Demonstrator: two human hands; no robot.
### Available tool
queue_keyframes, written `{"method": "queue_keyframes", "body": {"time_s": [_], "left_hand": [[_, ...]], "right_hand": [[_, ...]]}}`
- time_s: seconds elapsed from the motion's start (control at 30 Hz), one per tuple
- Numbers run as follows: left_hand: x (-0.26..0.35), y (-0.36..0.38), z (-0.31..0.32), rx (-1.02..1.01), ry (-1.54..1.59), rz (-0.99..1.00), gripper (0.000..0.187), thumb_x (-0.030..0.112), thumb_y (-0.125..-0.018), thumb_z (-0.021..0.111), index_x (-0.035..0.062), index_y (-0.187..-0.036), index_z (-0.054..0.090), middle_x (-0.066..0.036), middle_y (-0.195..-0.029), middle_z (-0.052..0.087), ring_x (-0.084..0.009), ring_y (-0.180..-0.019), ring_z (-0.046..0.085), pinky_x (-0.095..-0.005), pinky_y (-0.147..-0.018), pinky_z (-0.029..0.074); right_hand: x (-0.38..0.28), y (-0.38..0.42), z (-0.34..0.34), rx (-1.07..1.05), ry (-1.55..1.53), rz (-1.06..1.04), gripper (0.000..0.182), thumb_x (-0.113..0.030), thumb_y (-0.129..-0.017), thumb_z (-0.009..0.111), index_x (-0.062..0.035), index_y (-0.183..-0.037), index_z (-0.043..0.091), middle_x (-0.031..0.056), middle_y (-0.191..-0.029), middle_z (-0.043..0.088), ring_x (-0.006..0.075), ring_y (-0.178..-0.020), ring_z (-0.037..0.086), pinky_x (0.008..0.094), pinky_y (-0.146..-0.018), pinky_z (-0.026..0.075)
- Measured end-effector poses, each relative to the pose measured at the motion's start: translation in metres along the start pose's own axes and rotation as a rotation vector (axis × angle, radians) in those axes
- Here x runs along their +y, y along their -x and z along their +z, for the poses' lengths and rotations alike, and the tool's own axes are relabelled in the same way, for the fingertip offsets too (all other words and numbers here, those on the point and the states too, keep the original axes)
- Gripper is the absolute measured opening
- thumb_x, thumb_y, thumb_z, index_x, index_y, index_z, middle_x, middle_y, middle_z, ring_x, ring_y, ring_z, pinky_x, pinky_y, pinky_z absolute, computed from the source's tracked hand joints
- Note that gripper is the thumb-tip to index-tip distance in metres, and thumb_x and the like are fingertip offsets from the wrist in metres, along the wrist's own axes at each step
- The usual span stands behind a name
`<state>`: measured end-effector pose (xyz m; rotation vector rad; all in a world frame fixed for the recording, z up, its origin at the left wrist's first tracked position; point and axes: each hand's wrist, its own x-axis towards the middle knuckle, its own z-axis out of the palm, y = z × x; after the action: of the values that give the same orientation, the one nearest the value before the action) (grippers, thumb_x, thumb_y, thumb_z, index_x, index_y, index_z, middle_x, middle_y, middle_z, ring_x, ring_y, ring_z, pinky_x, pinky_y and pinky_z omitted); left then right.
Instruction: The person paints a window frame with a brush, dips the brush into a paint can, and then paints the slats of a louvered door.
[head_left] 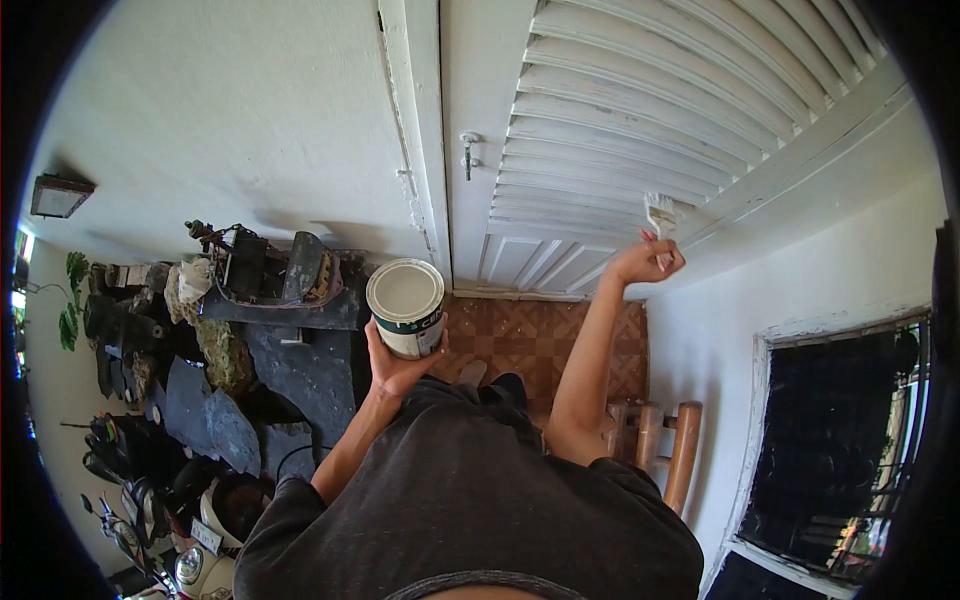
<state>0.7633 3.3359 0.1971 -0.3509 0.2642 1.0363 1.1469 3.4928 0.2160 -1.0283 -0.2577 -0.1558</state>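
Observation:
My left hand (pixel 400 368) is wrapped round the lower part of a paint can (pixel 407 305), which is upright and shows pale paint or a pale surface at its top. Up at the right, my right hand (pixel 648 260) grips a paintbrush (pixel 660 213) by its handle. The brush's whitish bristles point up and are close to the lower slats of a white louvered door (pixel 630 110); whether they touch it I cannot tell. A metal handle (pixel 468 155) is on the door's left part.
Dark stone slabs (pixel 300 360) and machine parts (pixel 265 265) stand at the left, with motorcycles (pixel 200 540) below them. A wall lamp (pixel 62 196) hangs at the far left. Wooden furniture (pixel 683 455) and a barred window (pixel 830 440) are at the right. Brown patterned tiles (pixel 545 335) cover the floor.

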Motion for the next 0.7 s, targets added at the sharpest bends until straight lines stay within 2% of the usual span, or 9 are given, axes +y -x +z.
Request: {"method": "queue_keyframes", "body": {"time_s": [0.07, 0.13, 0.2, 0.27, 0.33, 0.43, 0.5, 0.6, 0.7], "left_hand": [[0.002, -0.002, -0.003, -0.019, -0.012, -0.034, 0.078, 0.055, -0.087, 0.057, 0.0097, -0.149, 0.046, -0.017, -0.151, 0.047, -0.0361, -0.143, 0.040, -0.0531, -0.112, 0.037], [-0.001, -0.001, -0.002, 0.002, -0.004, -0.023, 0.079, 0.056, -0.087, 0.056, 0.0092, -0.150, 0.046, -0.018, -0.151, 0.047, -0.0361, -0.143, 0.040, -0.0531, -0.112, 0.037], [-0.003, -0.003, 0.000, 0.021, 0.008, -0.005, 0.080, 0.057, -0.087, 0.055, 0.0087, -0.151, 0.045, -0.018, -0.151, 0.047, -0.0361, -0.143, 0.041, -0.0530, -0.112, 0.037], [-0.005, -0.004, 0.001, 0.049, 0.024, 0.012, 0.081, 0.057, -0.087, 0.055, 0.0083, -0.151, 0.044, -0.019, -0.151, 0.046, -0.0361, -0.142, 0.041, -0.0528, -0.112, 0.037], [-0.005, -0.007, -0.002, 0.043, -0.013, 0.020, 0.081, 0.058, -0.087, 0.055, 0.0080, -0.151, 0.044, -0.019, -0.152, 0.046, -0.0360, -0.143, 0.041, -0.0529, -0.112, 0.037], [-0.007, -0.011, -0.001, 0.044, -0.048, 0.029, 0.082, 0.058, -0.087, 0.055, 0.0075, -0.151, 0.044, -0.020, -0.152, 0.045, -0.0362, -0.143, 0.040, -0.0533, -0.112, 0.037], [-0.008, -0.009, -0.003, 0.054, -0.045, 0.033, 0.082, 0.058, -0.087, 0.055, 0.0072, -0.150, 0.045, -0.020, -0.152, 0.045, -0.0365, -0.143, 0.040, -0.0535, -0.112, 0.038], [-0.008, -0.011, -0.004, 0.057, -0.017, 0.022, 0.081, 0.057, -0.087, 0.055, 0.0070, -0.150, 0.045, -0.020, -0.151, 0.046, -0.0370, -0.142, 0.041, -0.0537, -0.112, 0.038], [-0.008, -0.006, -0.004, 0.066, 0.003, 0.008, 0.081, 0.057, -0.087, 0.056, 0.0074, -0.150, 0.045, -0.020, -0.151, 0.046, -0.0375, -0.142, 0.041, -0.0538, -0.112, 0.038]], "right_hand": [[0.007, 0.025, 0.003, -0.073, 0.004, 0.043, 0.016, -0.014, -0.107, 0.048, -0.0002, -0.099, 0.046, 0.0153, -0.085, 0.060, 0.0215, -0.070, 0.066, 0.0307, -0.064, 0.060], [0.008, 0.067, 0.004, -0.211, 0.019, 0.059, 0.016, -0.015, -0.107, 0.048, -0.0010, -0.099, 0.046, 0.0128, -0.084, 0.062, 0.0200, -0.069, 0.067, 0.0302, -0.063, 0.058], [-0.006, 0.110, 0.003, -0.349, -0.061, 0.179, 0.015, -0.015, -0.107, 0.050, -0.0029, -0.099, 0.047, 0.0084, -0.079, 0.061, 0.0165, -0.066, 0.066, 0.0292, -0.059, 0.056], [-0.023, 0.152, -0.002, -0.524, -0.103, 0.250, 0.015, -0.015, -0.107, 0.050, -0.0024, -0.099, 0.047, 0.0108, -0.080, 0.060, 0.0169, -0.062, 0.065, 0.0311, -0.055, 0.055], [-0.037, 0.181, -0.008, -0.657, -0.229, 0.444, 0.014, -0.015, -0.106, 0.052, -0.0030, -0.100, 0.048, 0.0090, -0.073, 0.059, 0.0149, -0.061, 0.062, 0.0326, -0.054, 0.056], [-0.044, 0.186, -0.003, -0.619, -0.186, 0.477, 0.014, -0.015, -0.106, 0.052, -0.0032, -0.099, 0.050, 0.0097, -0.076, 0.062, 0.0149, -0.060, 0.063, 0.0320, -0.054, 0.057], [-0.031, 0.161, 0.000, -0.550, -0.139, 0.387, 0.014, -0.015, -0.107, 0.051, -0.0026, -0.100, 0.050, 0.0107, -0.077, 0.063, 0.0151, -0.063, 0.065, 0.0303, -0.055, 0.058], [-0.003, 0.088, -0.004, -0.371, -0.029, 0.234, 0.013, -0.013, -0.106, 0.051, -0.0013, -0.101, 0.051, 0.0137, -0.085, 0.065, 0.0158, -0.061, 0.066, 0.0289, -0.054, 0.057], [0.024, -0.002, -0.018, -0.195, 0.019, 0.101, 0.015, -0.014, -0.105, 0.054, -0.0010, -0.101, 0.050, 0.0133, -0.084, 0.061, 0.0181, -0.062, 0.066, 0.0275, -0.054, 0.058]]}}
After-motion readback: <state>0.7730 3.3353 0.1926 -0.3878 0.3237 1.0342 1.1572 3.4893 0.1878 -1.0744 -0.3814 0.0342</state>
